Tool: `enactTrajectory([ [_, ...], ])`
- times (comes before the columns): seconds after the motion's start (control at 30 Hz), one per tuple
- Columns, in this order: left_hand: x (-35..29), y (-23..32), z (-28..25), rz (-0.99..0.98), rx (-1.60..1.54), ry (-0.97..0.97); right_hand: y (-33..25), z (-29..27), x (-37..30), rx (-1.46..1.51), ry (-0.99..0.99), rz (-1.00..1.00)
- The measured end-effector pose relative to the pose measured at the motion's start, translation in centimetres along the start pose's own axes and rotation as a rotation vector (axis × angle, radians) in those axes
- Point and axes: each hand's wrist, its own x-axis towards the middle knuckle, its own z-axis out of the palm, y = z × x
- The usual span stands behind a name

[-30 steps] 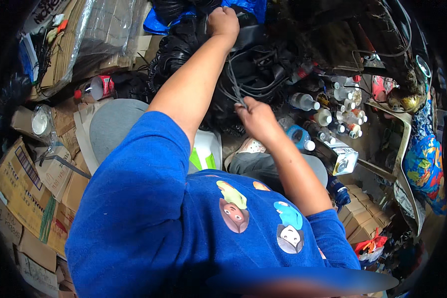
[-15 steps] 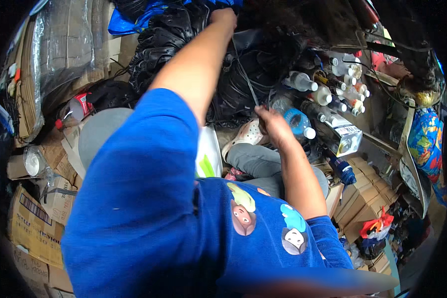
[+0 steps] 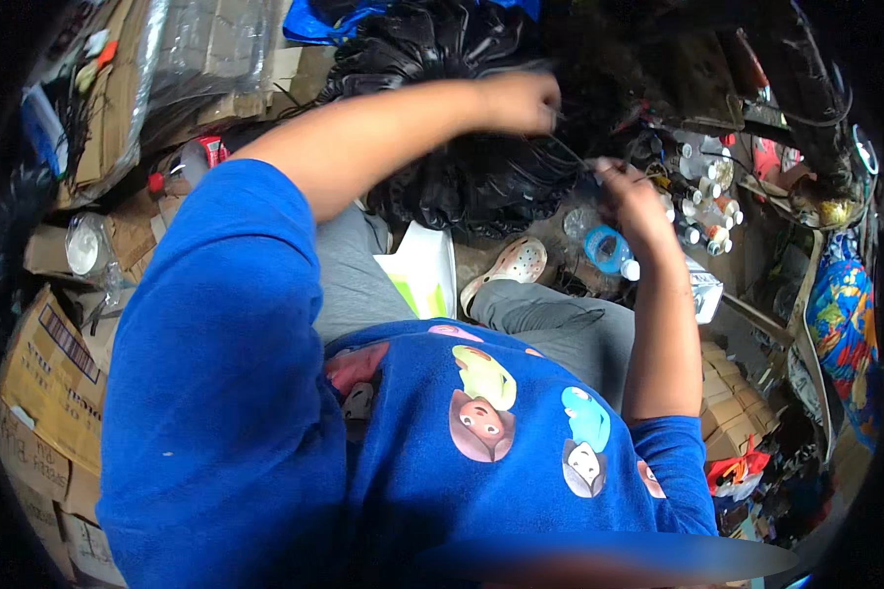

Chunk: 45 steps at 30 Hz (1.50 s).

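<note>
My left hand [image 3: 521,103] is closed in a fist over a big black plastic bag [image 3: 442,44], gathered into folds. A thin, pale cord [image 3: 566,153] runs from near this hand toward my right hand [image 3: 635,204], whose fingers are closed on it. The left hand is smeared by motion, but the cord seems to end in its grip. More black folded plastic [image 3: 462,187] lies below the cord. Beside my right hand, a clear bottle with a blue label [image 3: 607,250] lies near several other plastic bottles [image 3: 707,187].
Flattened cardboard [image 3: 206,59] under clear plastic is stacked at the far left. Cardboard boxes [image 3: 54,393] line the left side, and more cardboard [image 3: 737,402] lies at the right. A white and green bag [image 3: 424,265] sits between my legs, near a pale clog [image 3: 521,263].
My left hand has come back from the far edge and moved right. My right hand has moved right and slightly farther away. The cord between them spans a shorter gap.
</note>
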Motion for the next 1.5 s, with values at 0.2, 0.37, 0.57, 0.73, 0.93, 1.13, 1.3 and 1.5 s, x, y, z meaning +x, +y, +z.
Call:
enactTrajectory([
  [0.2, -1.9, 0.9, 2.9, -0.048, -0.029, 0.103, -8.2, 0.4, 0.7, 0.352, -0.185, -0.312],
  [0.37, -1.8, -2.0, 1.4, -0.287, -0.366, 0.297, -8.7, 0.6, 2.2, 0.688, -0.101, -0.524],
  [0.57, -1.6, -1.2, 0.5, -0.291, -0.676, 0.272, 0.0, 5.7, 7.9, 0.178, 0.073, -0.434],
  [0.73, -1.0, -1.9, 0.7, -0.317, -0.773, 0.259, 0.4, 8.6, 12.2, 0.015, 0.022, -0.497],
  [0.93, -0.9, -2.1, -0.1, -0.375, -1.039, 0.488, 0.7, 8.4, 12.3, 0.633, 0.179, -0.255],
  [1.13, 0.1, -0.4, -0.2, -0.26, -0.342, 0.367, -2.1, 7.7, 11.4, -0.62, 0.068, -0.519],
  [1.3, 2.2, 1.8, -0.5, -0.1, -0.084, 0.203, 0.4, 6.2, 13.8, -0.299, 0.068, -0.79],
  [1.5, 2.4, -2.9, -2.2, -0.061, 0.078, -0.139, -0.6, 4.0, 12.8, -0.134, -0.241, -0.267],
])
